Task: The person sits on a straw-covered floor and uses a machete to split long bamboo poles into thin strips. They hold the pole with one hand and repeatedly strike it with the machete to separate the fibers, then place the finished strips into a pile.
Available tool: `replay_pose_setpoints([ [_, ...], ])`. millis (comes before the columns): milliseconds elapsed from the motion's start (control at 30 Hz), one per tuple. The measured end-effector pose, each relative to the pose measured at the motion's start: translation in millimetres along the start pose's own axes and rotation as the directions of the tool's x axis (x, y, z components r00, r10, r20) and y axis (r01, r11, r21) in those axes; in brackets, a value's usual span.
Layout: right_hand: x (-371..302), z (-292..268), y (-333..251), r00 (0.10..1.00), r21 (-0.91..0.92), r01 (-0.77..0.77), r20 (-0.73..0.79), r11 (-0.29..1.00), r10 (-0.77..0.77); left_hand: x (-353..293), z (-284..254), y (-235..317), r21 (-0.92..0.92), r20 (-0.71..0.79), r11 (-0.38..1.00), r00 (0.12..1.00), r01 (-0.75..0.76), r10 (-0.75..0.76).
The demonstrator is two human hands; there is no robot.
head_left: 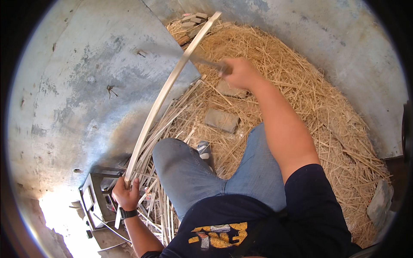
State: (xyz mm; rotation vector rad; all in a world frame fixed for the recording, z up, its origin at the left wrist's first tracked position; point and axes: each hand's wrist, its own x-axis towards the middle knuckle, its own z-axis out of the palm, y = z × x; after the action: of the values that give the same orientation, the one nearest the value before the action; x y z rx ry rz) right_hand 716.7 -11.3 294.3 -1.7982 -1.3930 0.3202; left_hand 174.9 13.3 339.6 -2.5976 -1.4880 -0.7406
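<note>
A long pale bamboo strip [160, 101] runs from the lower left up to the top middle, slightly curved. My left hand [125, 194], with a dark watch on its wrist, is closed round its lower end. My right hand [239, 73] grips the handle of a long-bladed knife [207, 62] near the top middle. The blade is smeared by motion and crosses the strip's upper part, pointing left. Whether blade and strip touch, I cannot tell.
Straw-like shavings [301, 99] cover the floor before me. Two bricks [221, 120] lie among them, and more bricks [193, 19] are piled at the wall. Several split strips [165, 198] lie beside my left leg. A boxy metal frame [97, 202] stands at the lower left.
</note>
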Motion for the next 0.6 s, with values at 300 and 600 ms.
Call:
replay_pose_setpoints([
  [300,-11,13,-49,0.93,-0.249,0.269,0.317,0.931,-0.184,3,11,13,-0.18,0.178,0.974,0.979,0.135,-0.102],
  [600,-4,38,-33,0.911,0.043,0.087,0.4,0.995,-0.097,31,22,33,-0.11,0.346,0.993,0.938,0.036,0.004],
])
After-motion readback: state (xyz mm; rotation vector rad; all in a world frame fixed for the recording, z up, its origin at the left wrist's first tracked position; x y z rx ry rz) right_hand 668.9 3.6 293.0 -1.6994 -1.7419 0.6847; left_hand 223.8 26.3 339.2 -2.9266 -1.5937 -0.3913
